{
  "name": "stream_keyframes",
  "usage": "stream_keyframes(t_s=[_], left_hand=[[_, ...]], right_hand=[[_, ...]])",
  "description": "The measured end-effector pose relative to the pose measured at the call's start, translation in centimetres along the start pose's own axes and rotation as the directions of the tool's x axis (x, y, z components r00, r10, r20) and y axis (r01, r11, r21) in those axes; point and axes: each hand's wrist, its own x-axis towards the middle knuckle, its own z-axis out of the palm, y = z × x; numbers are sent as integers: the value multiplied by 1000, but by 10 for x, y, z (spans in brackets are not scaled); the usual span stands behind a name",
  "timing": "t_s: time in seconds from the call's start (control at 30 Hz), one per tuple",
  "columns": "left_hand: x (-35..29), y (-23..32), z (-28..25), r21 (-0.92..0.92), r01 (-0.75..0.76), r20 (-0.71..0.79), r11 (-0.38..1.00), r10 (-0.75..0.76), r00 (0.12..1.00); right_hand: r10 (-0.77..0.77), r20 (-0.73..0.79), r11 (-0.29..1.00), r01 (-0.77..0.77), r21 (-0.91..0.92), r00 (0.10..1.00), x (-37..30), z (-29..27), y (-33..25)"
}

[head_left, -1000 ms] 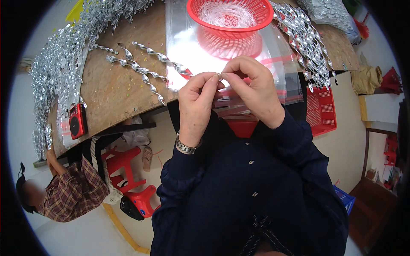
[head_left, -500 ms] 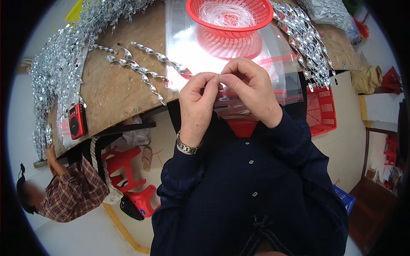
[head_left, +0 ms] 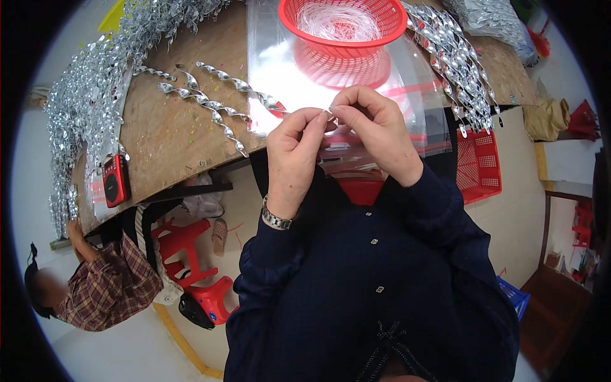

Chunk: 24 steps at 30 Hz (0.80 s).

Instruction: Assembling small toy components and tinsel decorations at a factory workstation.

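Note:
My left hand [head_left: 293,156], with a metal watch on its wrist, is closed in a pinch at the table's near edge. From its fingers a silver twisted strip [head_left: 238,84] runs off to the upper left over the table. Thumb and forefinger of my right hand [head_left: 379,134] pinch together close beside the left fingertips. Something small and pale shows between the two hands, too fine to name. Below them lie clear plastic sheets [head_left: 267,44] with red edges. A red mesh basket [head_left: 350,48] holding a coil of thin clear line [head_left: 337,22] stands just beyond.
More silver twisted strips [head_left: 202,100] lie on the wooden table [head_left: 172,140] at left. Hanging silver strips [head_left: 83,95] and a red radio [head_left: 115,181] are farther left. Another bunch [head_left: 455,57] drapes at right above a red crate [head_left: 477,165]. A co-worker [head_left: 108,286] sits lower left.
My right fingertips have drawn slightly up and shifted at the pinch. The left hand has barely moved.

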Motion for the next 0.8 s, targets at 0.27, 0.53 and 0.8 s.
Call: stream_keyframes(t_s=[0.27, 0.53, 0.8], left_hand=[[1, 3, 4, -112, 37, 62, 993, -30, 998], [2, 4, 2, 50, -11, 65, 999, 8, 998], [-1, 7, -3, 157, -108, 13, 982, 108, 994]], right_hand=[[98, 43, 985, -103, 139, 994, 3, -7, -2], [156, 56, 912, -166, 375, 986, 5, -15, -7], [103, 33, 778, -101, 620, 994, 10, -36, -16]])
